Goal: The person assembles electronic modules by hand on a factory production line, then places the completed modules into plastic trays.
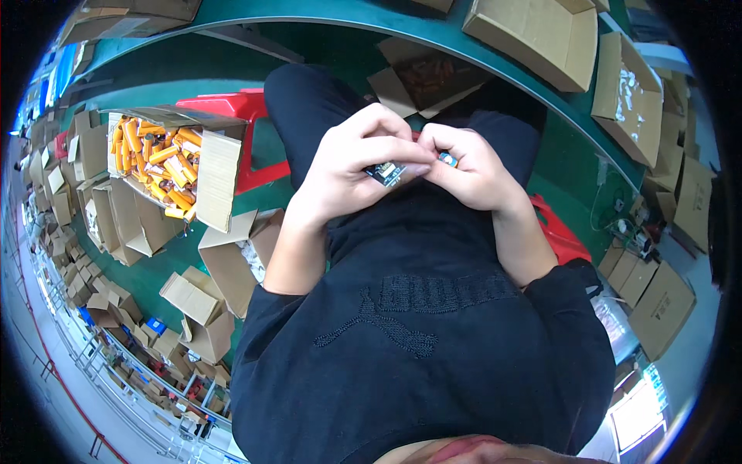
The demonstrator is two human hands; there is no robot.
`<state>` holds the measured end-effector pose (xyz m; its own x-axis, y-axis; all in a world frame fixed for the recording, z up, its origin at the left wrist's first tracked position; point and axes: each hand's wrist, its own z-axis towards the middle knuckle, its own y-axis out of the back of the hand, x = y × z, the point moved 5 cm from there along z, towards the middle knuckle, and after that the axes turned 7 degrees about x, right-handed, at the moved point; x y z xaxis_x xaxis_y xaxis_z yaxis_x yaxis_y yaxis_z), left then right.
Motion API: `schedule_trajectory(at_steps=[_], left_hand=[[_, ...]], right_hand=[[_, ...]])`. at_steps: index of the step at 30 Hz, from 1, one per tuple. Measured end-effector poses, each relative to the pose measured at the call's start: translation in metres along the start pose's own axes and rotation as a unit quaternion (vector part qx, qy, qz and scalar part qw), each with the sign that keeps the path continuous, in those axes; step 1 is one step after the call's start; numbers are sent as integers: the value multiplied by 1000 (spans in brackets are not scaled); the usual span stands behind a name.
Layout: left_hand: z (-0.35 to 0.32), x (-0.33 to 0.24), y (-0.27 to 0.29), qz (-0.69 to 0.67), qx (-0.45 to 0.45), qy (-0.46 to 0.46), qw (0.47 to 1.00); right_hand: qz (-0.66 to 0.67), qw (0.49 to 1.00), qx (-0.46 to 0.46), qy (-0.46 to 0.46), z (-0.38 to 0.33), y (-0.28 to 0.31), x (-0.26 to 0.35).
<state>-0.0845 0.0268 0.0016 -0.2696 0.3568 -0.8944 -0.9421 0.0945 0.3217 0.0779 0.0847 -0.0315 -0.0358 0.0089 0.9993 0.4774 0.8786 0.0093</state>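
My left hand point(348, 166) is closed on a small dark circuit board point(386, 172) with pale components, which shows below its bent fingers. Just beside it, the thumb and fingers of my right hand point(473, 170) pinch a small blue-and-white piece point(447, 159). The two hands meet at the fingertips in front of my torso, over my lap. Fingers cover part of both pieces, so I cannot tell whether they are joined.
On the left, a cardboard box point(219, 179) full of orange cylindrical parts point(164, 155) rests by a red stool point(259, 116). A curved green workbench edge point(332, 21) crosses ahead, bearing open cartons point(533, 39). A shallow box point(610, 116) with small white parts sits at right.
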Motion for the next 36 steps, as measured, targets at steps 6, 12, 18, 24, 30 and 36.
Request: schedule_trajectory(at_steps=[6, 12, 18, 24, 30, 36], left_hand=[[-4, 9, 3, -13, -34, 59, 998], [-13, 19, -1, -189, -89, 202, 957], [-18, 27, -10, -282, -126, 224, 924], [-16, 21, -11, -222, -81, 215, 948], [-18, 16, -13, -192, -141, 109, 965], [-17, 9, -20, -25, -178, 73, 981]], right_hand=[[-63, 995, -64, 37, 3, -10, 12], [-131, 960, -202, 146, 1, -13, 18], [-199, 931, -215, 218, -3, -13, 29], [-149, 943, -202, 220, -4, -8, 26], [63, 959, -210, 177, -8, -6, 18], [287, 932, -176, 131, -5, -15, 12]])
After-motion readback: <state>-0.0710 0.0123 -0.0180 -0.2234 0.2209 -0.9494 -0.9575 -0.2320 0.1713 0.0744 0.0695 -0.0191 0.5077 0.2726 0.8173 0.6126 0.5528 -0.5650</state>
